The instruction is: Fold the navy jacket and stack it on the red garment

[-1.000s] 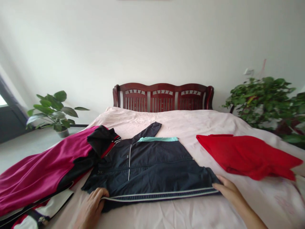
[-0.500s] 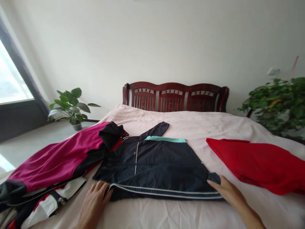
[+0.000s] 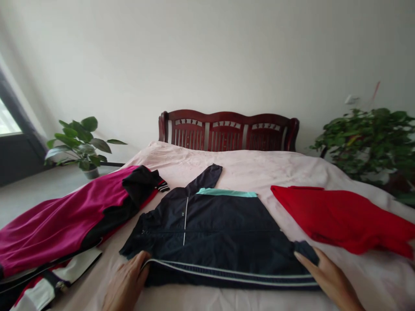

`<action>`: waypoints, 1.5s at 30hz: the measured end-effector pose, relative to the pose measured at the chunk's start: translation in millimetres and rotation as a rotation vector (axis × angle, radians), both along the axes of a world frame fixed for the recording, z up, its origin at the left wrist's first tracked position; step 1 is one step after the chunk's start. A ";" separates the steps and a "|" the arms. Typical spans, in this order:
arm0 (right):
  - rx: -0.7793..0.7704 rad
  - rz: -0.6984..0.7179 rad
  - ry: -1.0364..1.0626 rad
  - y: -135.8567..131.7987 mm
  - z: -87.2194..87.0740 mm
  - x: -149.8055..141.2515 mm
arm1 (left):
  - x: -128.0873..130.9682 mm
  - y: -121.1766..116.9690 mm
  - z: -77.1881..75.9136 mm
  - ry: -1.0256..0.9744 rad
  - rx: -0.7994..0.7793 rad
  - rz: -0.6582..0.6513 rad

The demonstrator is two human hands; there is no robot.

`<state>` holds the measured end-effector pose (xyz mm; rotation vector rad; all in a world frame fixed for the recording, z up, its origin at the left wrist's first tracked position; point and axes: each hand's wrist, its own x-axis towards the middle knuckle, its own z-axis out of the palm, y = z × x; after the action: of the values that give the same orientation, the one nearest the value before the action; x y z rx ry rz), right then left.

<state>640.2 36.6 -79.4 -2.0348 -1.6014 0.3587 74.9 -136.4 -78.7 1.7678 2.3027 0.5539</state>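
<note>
Both hands lie flat and open on the folded navy jacket (image 3: 214,233) mid-bed (image 3: 246,166): left hand (image 3: 125,283) at its seven o'clock corner, right hand (image 3: 327,278) at four o'clock. A red garment (image 3: 340,216) lies at three o'clock, a magenta jacket (image 3: 65,220) at nine.

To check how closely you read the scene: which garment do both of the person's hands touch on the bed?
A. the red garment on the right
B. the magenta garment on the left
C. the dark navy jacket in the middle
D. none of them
C: the left hand and right hand rest flat on the two near corners of the dark navy jacket, apart from the other clothes.
</note>
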 end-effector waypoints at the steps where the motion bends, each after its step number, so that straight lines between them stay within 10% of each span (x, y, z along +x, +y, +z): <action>1: -0.038 0.014 0.000 -0.5 4.7 -6.5 | -3.8 -1.1 -1.7 -0.009 0.020 0.024; 11: 0.039 0.096 -0.448 -3.2 7.3 -29.2 | -4.9 -2.4 -0.9 0.248 0.228 -0.035; 16: 0.328 0.372 -0.547 -10.6 15.9 -85.9 | 47.0 2.8 4.1 0.518 0.405 -0.532; 26: 0.482 0.635 -0.627 9.3 -60.4 -58.7 | 4.8 35.3 -22.6 0.640 0.355 -0.539; 29: 0.430 0.596 -0.607 15.1 -55.4 -54.9 | -9.4 32.7 -24.6 0.655 0.355 -0.580; 36: 0.131 0.010 -0.569 33.5 -16.5 -71.0 | -24.3 28.8 -34.7 0.417 0.289 -0.391; 45: -0.221 0.082 -0.335 32.4 9.4 -52.0 | -16.8 29.6 -38.3 0.185 0.059 -0.406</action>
<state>588.2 69.0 -70.0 -2.2959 -1.9219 0.2416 58.1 -106.7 -117.0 2.3189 1.9594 0.4021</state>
